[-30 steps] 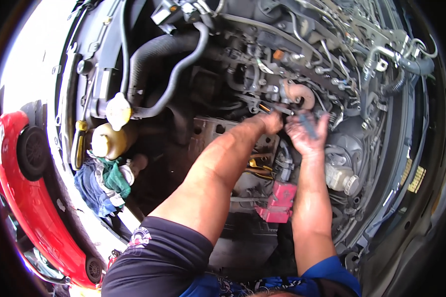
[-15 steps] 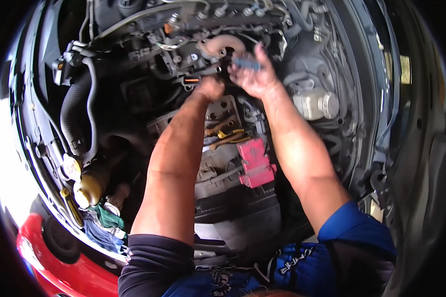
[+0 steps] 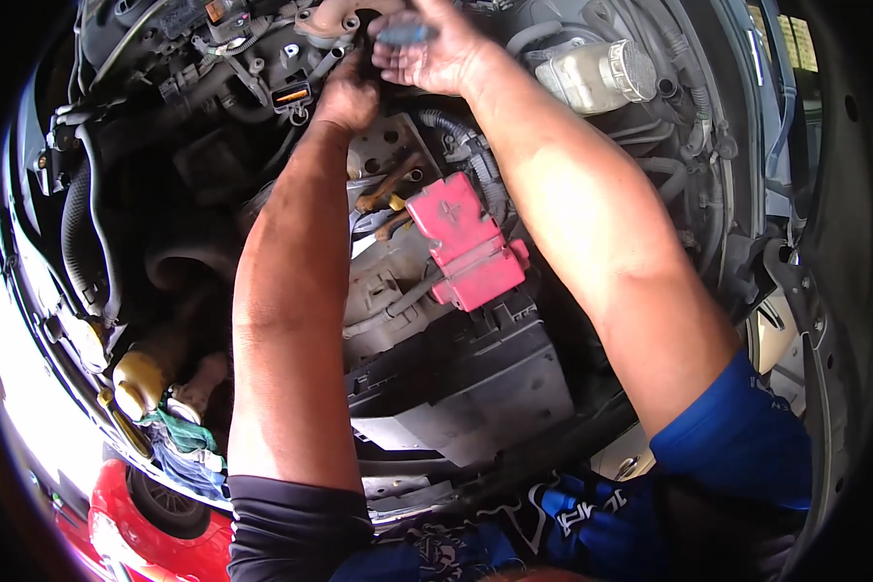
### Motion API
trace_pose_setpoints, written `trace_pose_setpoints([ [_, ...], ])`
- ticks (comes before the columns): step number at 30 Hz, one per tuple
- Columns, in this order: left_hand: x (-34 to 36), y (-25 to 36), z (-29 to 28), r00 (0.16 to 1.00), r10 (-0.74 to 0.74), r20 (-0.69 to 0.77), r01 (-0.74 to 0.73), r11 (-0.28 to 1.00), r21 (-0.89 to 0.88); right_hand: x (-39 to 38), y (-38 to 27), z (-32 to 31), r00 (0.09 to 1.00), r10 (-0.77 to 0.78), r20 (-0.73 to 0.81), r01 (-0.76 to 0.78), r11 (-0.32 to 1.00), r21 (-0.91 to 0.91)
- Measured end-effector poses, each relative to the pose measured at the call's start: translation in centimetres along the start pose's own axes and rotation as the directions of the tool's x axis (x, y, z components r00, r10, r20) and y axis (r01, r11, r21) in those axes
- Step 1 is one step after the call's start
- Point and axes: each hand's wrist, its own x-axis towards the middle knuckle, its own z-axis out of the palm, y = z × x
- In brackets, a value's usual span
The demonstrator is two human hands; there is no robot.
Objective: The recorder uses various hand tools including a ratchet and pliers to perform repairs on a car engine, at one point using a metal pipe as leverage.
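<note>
Deep in an engine bay, my left hand (image 3: 349, 95) is closed at the end of a short metal tube (image 3: 330, 62), below a rusty curved pipe (image 3: 336, 21). Its fingertips point down into shadow, so what they grip is hidden. Just right of it, my right hand (image 3: 436, 50) is turned palm up with curled fingers. A small blue-grey object (image 3: 404, 36), blurred, lies across those fingers, under the raised thumb. Left of my left hand sits a black connector with an orange insert (image 3: 291, 95).
Below my hands are a perforated metal plate (image 3: 383, 144), brown-handled tools (image 3: 390, 182) and a pink-red cover (image 3: 468, 241) on the battery. A white reservoir (image 3: 592, 76) stands at right. Cloths (image 3: 184, 446) and a yellowish container (image 3: 142, 376) lie at lower left.
The view has shifted, so the engine and both hands now appear higher and further left. My hands stay close together at the same spot, the blue-grey object still in the right.
</note>
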Motion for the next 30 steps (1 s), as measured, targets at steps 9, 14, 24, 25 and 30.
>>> trace_pose_setpoints([
  [9, 0.2, 1.1, 2.2, 0.996, -0.052, 0.073, 0.052, 0.999, 0.002, -1.0, 0.0, -1.2, 0.991, 0.022, -0.134, -0.036, 0.994, -0.103],
  [14, 0.1, 1.8, 1.9, 0.991, -0.040, 0.128, 0.051, 0.995, -0.080, -0.8, -1.5, -0.5, 0.987, 0.057, -0.151, -0.088, 0.975, -0.206],
  [24, -0.4, 1.8, 0.9, 0.981, -0.131, 0.145, 0.127, 0.991, 0.035, -0.8, -0.3, 0.9, 0.967, 0.065, -0.246, -0.128, 0.959, -0.251],
  [25, 0.4, 3.8, 2.4, 0.956, -0.235, 0.177, 0.226, 0.972, 0.071, -0.8, -0.7, -1.3, 0.962, 0.089, -0.259, -0.216, 0.829, -0.515],
  [30, -0.3, -1.0, 1.9, 0.977, -0.205, 0.054, 0.190, 0.959, 0.209, -1.3, -0.9, 0.9, 0.999, -0.041, 0.016, 0.038, 0.987, 0.153],
])
